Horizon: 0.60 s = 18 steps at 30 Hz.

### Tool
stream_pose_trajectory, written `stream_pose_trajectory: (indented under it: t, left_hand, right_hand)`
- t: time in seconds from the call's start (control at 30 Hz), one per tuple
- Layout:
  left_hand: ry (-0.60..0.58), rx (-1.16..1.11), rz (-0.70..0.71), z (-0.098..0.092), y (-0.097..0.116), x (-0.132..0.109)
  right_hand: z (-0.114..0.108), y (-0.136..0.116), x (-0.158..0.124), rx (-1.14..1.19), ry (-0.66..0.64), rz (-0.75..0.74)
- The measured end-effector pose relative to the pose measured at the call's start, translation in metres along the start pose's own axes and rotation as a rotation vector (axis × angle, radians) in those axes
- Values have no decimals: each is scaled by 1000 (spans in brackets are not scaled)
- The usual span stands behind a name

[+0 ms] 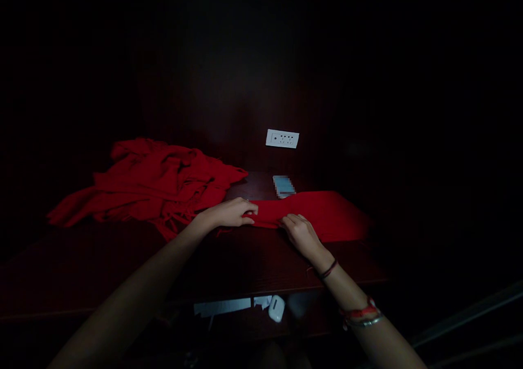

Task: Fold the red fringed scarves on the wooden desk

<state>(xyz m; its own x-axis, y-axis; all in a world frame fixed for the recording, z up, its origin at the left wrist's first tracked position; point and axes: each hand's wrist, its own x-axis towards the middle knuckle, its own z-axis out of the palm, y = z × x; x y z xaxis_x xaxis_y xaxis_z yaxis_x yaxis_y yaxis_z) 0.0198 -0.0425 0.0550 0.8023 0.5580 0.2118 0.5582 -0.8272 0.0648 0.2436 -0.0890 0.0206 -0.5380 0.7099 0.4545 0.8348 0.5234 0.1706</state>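
A dim room here, light catching a dark reddish-brown wooden desk [245, 257] and the panel behind it, where a white wall socket plate [282, 138] stands out. Below that plate on the desktop, there's the flat red cloth [327, 213], laid out lengthwise, and both hands are on it! Left hand [231, 212], below and left of the plate: thumb and fingers a narrow gap apart at the cloth's left end. Right hand [300, 231], below the plate: fingers curled at the near edge. Whether either pinches the fabric, I cannot tell. Left of the plate and lower, a rumpled red fringed shawl [163, 181] spreads across the desktop. Directly under the plate, a light-blue rectangular object [283, 186], its face pixelated beyond reading. Well below the plate, beneath the desktop: a white earbud case [277, 309] beside white paper [224, 307].
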Motion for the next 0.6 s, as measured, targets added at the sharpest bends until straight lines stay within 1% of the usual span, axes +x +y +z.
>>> stream_pose_trajectory:
  t: [0.07,0.17,0.33,0.47,0.6]
  left_hand:
    - [14,0,11,-1,0,0]
    - [-8,1,33,0,-1,1]
    - [-40,1,23,3,-3,2]
    - [-58,10,-3,0,0,0]
    - [-113,50,-45,-5,3,-1]
  right_hand:
    - [-1,-1,2,22,28,-6]
    - [-2,-5,6,58,65,-52]
    - [1,-10,8,18,18,-101]
    - [3,-10,5,27,10,-85]
    - [5,-10,6,1,-16,-67]
